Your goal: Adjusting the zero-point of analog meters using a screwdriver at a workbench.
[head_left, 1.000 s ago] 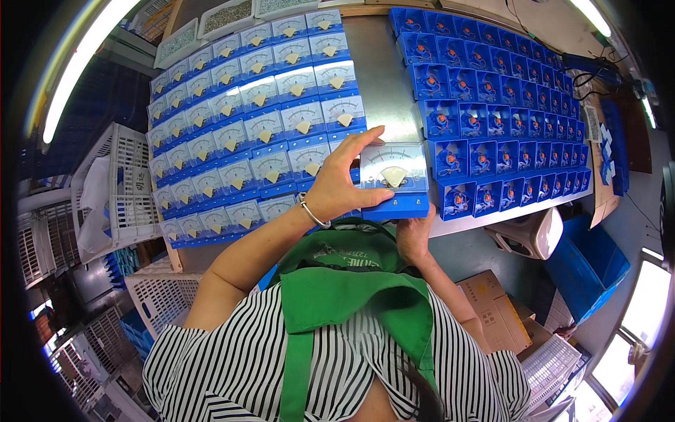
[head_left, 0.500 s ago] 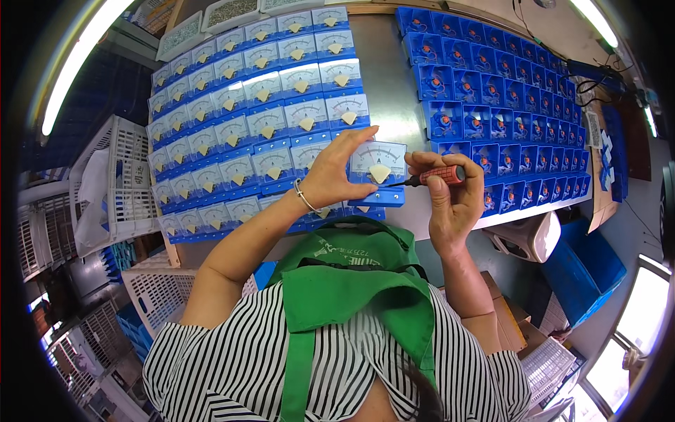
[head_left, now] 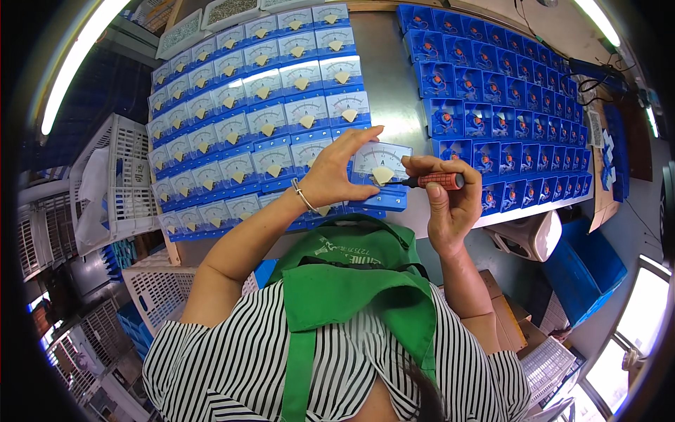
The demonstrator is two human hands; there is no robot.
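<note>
My left hand point(head_left: 337, 172) grips a panel meter point(head_left: 382, 163) by its left side, thumb low and fingers along the top. The meter has a clear front, a white dial, a cream fan-shaped piece and a blue base. In my right hand point(head_left: 453, 204) is a screwdriver point(head_left: 441, 181) with a red and black handle, lying nearly level. Its shaft points left, and the tip reaches the lower part of the meter's front, near the cream piece. Whether the tip sits in a screw is too small to tell. Rows of similar meters point(head_left: 267, 130) stand left of my hands.
Right of my hands, rows of open blue cases point(head_left: 485, 119) hold orange and red parts. Trays of small parts point(head_left: 230, 13) line the far left edge of the metal table point(head_left: 383, 70). White crates point(head_left: 123, 183) stand at left. A stool point(head_left: 531, 235) and blue bin point(head_left: 583, 267) are at right.
The meter has tilted and shifted slightly right in my left hand. The screwdriver stays at its lower front, its tip now nearer the cream piece.
</note>
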